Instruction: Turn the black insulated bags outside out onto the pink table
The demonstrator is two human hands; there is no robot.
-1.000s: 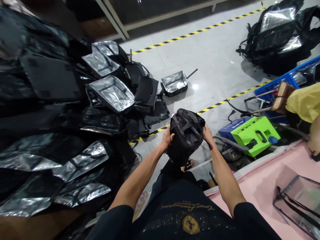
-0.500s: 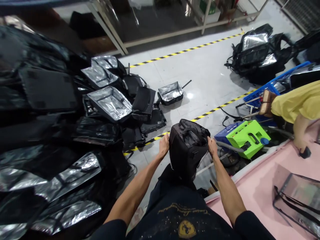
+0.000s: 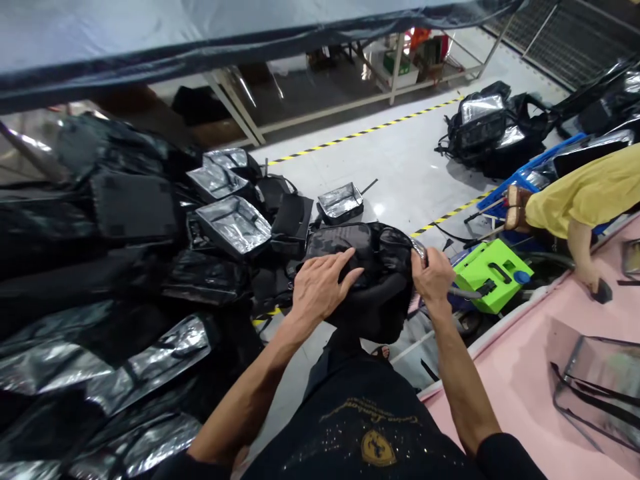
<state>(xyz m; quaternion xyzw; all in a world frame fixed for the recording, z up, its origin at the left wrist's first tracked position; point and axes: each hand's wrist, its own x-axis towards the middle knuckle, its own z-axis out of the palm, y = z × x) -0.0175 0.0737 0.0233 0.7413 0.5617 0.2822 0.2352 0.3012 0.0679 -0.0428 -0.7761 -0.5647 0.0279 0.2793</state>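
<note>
A black bag (image 3: 373,307) with a camouflage-patterned panel is held up in front of my body, above the floor. My left hand (image 3: 320,287) lies on its near left side with fingers stretched out and thumb apart. At the bag's right end, my right hand (image 3: 433,275) is closed around the edge, where a bit of silvery lining shows beside the thumb. The underside of the bag is hidden from me.
Silver-lined black bags (image 3: 235,223) are heaped on the left. A small open lined case (image 3: 341,203) sits on the floor. To the right are a green box-shaped machine (image 3: 493,277), a pink-topped table (image 3: 530,380) and a co-worker's yellow sleeve (image 3: 590,190).
The bag has turned so its camouflage panel faces up and left. My left hand has moved from its side to lie open on it; my right hand still grips the edge.
</note>
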